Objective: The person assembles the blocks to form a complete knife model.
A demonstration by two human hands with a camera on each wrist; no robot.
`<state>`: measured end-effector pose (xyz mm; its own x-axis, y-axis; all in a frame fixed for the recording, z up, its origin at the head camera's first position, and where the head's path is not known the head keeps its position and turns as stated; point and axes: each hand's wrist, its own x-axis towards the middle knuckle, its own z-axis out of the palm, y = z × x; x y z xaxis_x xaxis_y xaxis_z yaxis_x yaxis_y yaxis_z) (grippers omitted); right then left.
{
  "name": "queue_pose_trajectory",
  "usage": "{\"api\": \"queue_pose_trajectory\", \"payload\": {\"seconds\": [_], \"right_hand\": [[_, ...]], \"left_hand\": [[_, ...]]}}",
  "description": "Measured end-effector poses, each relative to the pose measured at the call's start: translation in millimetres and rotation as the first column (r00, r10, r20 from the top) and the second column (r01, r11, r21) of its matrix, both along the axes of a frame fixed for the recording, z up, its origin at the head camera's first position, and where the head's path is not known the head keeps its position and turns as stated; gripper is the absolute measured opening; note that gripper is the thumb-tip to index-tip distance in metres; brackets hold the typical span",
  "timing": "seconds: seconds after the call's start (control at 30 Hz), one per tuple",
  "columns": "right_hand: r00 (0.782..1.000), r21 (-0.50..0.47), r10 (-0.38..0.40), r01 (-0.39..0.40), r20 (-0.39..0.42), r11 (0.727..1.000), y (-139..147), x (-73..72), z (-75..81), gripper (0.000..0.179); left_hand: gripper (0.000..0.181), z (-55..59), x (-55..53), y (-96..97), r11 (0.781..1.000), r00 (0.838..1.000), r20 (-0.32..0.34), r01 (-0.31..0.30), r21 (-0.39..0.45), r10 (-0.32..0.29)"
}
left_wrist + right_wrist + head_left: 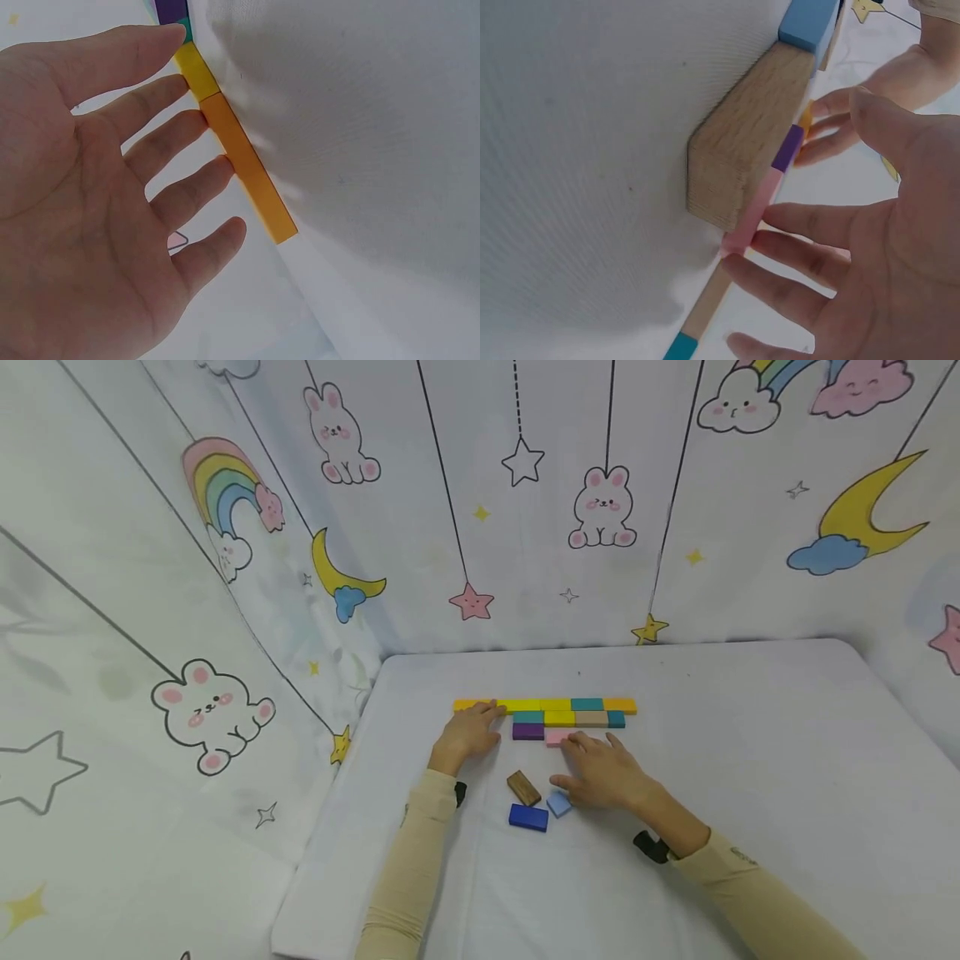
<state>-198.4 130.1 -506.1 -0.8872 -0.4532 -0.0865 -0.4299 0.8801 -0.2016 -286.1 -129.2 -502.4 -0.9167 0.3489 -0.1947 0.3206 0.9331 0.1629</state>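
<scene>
My left hand (467, 737) is at the left end of several rows of coloured blocks. In the left wrist view its fingers are spread and nearly straight, with fingertips against the side of an orange block (251, 169) and a yellow block (197, 73). The thumb tip overlaps a teal block. My right hand (609, 774) is over the front row, its extended fingertips touching a pink block (754, 214). That pink block sits beside a purple block (528, 732). Behind them run a row with teal, yellow and tan blocks and a back row with orange ends.
Nearer the body lie a brown wooden block (523, 788), a dark blue block (528, 817) and a light blue block (558, 803), apart from the rows. All rest on a white-covered table (750, 710). A patterned cloth (555, 568) hangs behind it.
</scene>
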Motion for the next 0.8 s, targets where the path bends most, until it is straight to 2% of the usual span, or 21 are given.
{"api": "queue_pose_trajectory", "payload": {"seconds": [0.27, 0.5, 0.8], "right_hand": [[0.999, 0.029, -0.016, 0.018, -0.051, 0.999, -2, -4.5, -8.0, 0.077], [0.998, 0.038, -0.030, 0.033, -0.062, 0.999, 0, -8.5, -12.4, 0.076], [0.994, 0.029, -0.015, 0.019, -0.112, 0.999, 2, -10.8, -14.8, 0.076]], "left_hand": [[0.057, 1.4, 0.2, 0.4, 1.000, 1.000, 0.007, 0.006, 0.012, -0.006], [0.058, 0.7, -0.6, 0.5, 1.000, 1.000, 0.005, 0.009, 0.003, -0.009], [0.058, 2.4, 0.0, 0.5, 1.000, 1.000, 0.011, 0.002, 0.000, -0.002]]}}
